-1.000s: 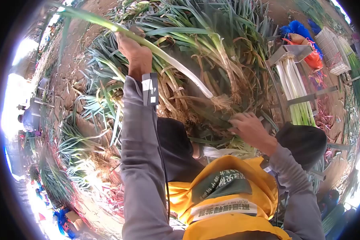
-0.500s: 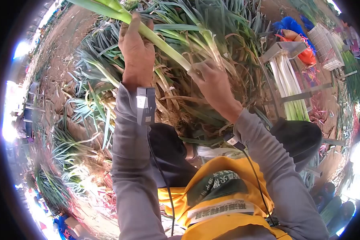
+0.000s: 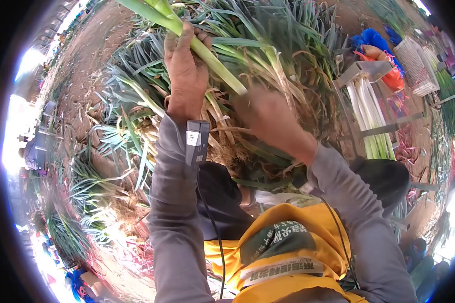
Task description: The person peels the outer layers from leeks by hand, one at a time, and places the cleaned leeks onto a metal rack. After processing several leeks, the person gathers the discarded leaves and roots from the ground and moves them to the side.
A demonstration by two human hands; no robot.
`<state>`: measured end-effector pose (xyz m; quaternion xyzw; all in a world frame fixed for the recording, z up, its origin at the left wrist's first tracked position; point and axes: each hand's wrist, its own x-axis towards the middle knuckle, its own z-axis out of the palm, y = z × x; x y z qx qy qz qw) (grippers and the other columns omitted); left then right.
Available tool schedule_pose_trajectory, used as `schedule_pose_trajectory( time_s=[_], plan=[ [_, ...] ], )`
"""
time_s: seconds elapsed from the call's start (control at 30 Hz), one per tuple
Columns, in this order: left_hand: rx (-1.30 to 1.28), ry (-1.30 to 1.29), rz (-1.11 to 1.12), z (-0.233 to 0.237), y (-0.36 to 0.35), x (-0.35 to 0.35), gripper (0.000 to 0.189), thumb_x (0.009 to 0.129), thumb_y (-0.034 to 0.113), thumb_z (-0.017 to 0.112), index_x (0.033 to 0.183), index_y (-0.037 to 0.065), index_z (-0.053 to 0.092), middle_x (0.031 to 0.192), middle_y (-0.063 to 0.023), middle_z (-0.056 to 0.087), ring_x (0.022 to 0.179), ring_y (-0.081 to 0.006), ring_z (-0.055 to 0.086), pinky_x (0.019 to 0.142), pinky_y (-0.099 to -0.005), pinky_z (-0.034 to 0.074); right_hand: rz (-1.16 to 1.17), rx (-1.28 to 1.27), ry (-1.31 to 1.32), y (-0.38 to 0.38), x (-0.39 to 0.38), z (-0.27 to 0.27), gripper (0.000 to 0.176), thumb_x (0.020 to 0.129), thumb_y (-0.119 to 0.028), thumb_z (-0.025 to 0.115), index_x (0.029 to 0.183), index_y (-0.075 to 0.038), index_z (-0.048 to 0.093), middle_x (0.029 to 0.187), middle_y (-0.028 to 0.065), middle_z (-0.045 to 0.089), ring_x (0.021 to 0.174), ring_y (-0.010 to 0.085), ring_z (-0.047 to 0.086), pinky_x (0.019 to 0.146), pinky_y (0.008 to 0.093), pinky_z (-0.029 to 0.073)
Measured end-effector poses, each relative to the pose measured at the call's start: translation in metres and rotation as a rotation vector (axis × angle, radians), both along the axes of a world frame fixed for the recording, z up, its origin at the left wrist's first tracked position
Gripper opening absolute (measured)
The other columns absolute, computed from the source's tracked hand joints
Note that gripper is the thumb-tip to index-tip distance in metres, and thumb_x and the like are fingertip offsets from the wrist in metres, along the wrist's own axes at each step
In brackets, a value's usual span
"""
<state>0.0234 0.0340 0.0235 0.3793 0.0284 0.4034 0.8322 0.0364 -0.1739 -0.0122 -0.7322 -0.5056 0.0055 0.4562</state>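
My left hand is wrapped around the stalk of a green onion, whose leaves run up past the top edge and whose pale lower end points down to the right. My right hand is at that lower end, smeared by motion, so its fingers and anything in them cannot be made out. Beneath both hands spreads a large heap of unpeeled green onions with dry outer leaves and dirty roots.
At the right, a metal rack holds a bundle of peeled white-stemmed green onions. Behind it are a white basket, blue plastic and an orange bag. More onions lie on the ground at left.
My right hand has swung down from the stalk's lower end and is now blurred. The left hand keeps its hold on the onion. The whole view has shifted slightly.
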Motion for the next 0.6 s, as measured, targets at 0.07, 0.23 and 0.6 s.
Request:
schedule_pose_trajectory(
  time_s=[0.07, 0.23, 0.6],
  plan=[
    [0.001, 0.011, 0.005, -0.003, -0.008, 0.003, 0.023, 0.097, 0.012, 0.072, 0.115, 0.007, 0.059, 0.094, -0.0056, 0.063, 0.080, -0.0165, 0.063, 0.071, -0.0322, 0.056, -0.188, 0.200, 0.078, 0.010, 0.012, 0.019, 0.023, 0.090, -0.014, 0.068, 0.106, 0.001, 0.071, 0.093, 0.0241, 0.068, 0.085, 0.0421, 0.067, 0.075, 0.0472, 0.052],
    [-0.042, -0.002, -0.024, -0.006, -0.023, 0.006, 0.023, 0.097, 0.013, 0.072, 0.115, 0.007, 0.059, 0.092, -0.0047, 0.063, 0.081, -0.0149, 0.062, 0.070, -0.0310, 0.053, -0.109, 0.162, 0.043, 0.029, 0.027, 0.014, 0.021, 0.087, -0.012, 0.069, 0.101, 0.004, 0.072, 0.093, 0.0241, 0.068, 0.084, 0.0435, 0.065, 0.077, 0.0482, 0.051],
    [0.083, 0.064, 0.127, 0.006, -0.015, -0.004, 0.021, 0.105, 0.023, 0.059, 0.119, 0.007, 0.054, 0.091, -0.0057, 0.059, 0.078, -0.0164, 0.057, 0.071, -0.0324, 0.051, -0.007, 0.109, 0.658, -0.008, 0.008, 0.033, 0.017, 0.093, -0.014, 0.067, 0.098, 0.002, 0.069, 0.080, 0.0087, 0.068, 0.064, 0.0182, 0.066, 0.059, 0.0319, 0.052]
  ],
)
